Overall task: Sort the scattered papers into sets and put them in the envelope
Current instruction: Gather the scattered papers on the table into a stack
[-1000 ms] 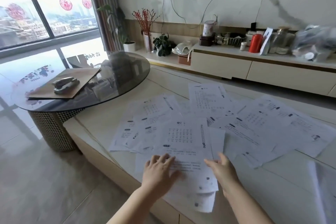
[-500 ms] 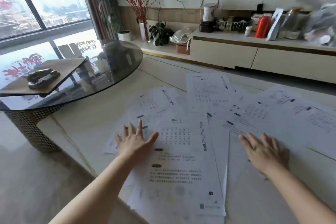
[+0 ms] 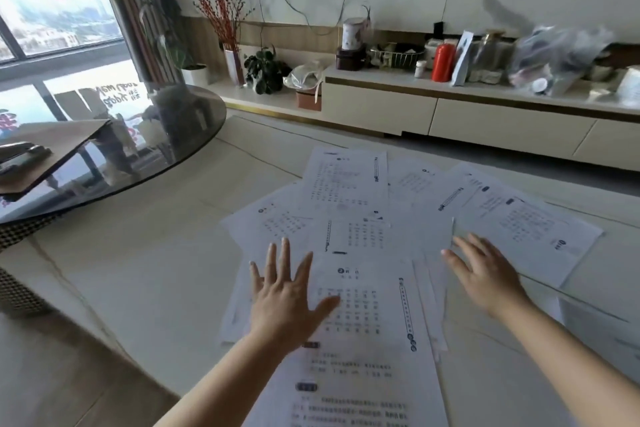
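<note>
Several white printed papers point(image 3: 349, 191) lie scattered and overlapping on the pale stone table point(image 3: 145, 253). The nearest sheet point(image 3: 367, 350) shows a grid of characters and text blocks. My left hand point(image 3: 284, 298) lies flat with fingers spread on the left part of the pile, thumb on the nearest sheet. My right hand point(image 3: 485, 274) rests flat with straight fingers on the sheets at the right point(image 3: 526, 218). A brown envelope point(image 3: 59, 146) lies on the round glass table at the left, with a dark stapler point(image 3: 20, 154) on it.
The round glass table point(image 3: 180, 135) overlaps the stone table's left end. Another white sheet point(image 3: 602, 329) lies at the right edge. A low cabinet point(image 3: 450, 114) behind holds a red bottle point(image 3: 442, 62), jars, bags and plants. Floor lies to the lower left.
Both hands moved apart from the nearest sheet's bottom, then slid forward over the pile. The sheets have been pushed closer together. The camera has come nearer to the table.
</note>
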The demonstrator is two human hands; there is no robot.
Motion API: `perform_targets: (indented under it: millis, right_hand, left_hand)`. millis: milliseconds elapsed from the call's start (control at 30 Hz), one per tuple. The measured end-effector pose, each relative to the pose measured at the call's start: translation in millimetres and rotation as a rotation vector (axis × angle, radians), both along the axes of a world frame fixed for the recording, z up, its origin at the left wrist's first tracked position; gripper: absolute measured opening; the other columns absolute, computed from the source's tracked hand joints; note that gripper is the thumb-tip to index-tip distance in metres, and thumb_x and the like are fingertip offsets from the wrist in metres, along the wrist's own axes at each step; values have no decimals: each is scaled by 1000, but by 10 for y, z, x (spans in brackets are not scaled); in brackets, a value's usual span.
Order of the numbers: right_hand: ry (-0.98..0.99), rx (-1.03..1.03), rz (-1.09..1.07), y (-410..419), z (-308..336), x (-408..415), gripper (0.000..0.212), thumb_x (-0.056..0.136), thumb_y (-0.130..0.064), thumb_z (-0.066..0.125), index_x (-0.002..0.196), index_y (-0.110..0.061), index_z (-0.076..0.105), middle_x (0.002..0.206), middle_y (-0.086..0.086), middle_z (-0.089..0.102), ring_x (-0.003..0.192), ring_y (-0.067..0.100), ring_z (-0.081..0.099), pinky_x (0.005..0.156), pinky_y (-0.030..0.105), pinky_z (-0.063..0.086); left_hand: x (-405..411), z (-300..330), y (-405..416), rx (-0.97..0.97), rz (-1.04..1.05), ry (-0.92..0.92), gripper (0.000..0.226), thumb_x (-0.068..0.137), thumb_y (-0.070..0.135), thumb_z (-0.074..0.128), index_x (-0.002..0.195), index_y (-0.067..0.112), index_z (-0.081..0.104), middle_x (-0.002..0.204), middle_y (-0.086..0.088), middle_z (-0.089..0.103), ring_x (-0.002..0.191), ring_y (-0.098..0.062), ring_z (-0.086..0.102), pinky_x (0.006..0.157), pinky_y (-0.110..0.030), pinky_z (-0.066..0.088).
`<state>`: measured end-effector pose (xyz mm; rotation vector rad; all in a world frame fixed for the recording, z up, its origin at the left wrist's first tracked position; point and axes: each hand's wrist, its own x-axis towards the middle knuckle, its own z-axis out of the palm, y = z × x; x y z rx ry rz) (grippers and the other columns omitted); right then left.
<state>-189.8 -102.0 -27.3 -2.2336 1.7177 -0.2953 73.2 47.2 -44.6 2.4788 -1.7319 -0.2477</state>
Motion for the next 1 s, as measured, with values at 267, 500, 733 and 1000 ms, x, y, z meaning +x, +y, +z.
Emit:
perform_targets:
  millis: [267,500,733,1000]
  right_hand:
    - [255,178,-260,-766,-119,-397,73,89,-66,7,145,-25,29,156,2,22,142,25,18,114,47,18]
    - [189,141,-35,-425,-114,145,69,91,-65,13,149,-27,19,154,2,29,142,22,24,111,41,24]
    - [78,162,108,305,-86,262,71,92,-63,19,151,-24,10,156,1,24,143,18,22,112,36,21]
    - [-120,178,202,618,12,201,59,94,-53,31,146,-24,30,158,2,18,145,18,15,115,32,16]
  left_hand:
    - [-106,-110,-1415,35,-128,-38,87,83,79,11,152,29,-5,156,-2,-22,142,-19,-26,115,-53,-15]
    - [-158,13,-1220,146,-208,65,105,67,88,9,152,28,2,160,4,4,148,-15,1,116,-54,-13]
    - [-261,65,-88,275,-403,29,121,62,86,50,150,32,-12,160,5,-10,147,-16,-11,118,-47,-10]
    - [-411,7,514,126,-359,47,110,63,88,41,150,38,-4,160,3,-9,147,-18,-9,119,-42,-3]
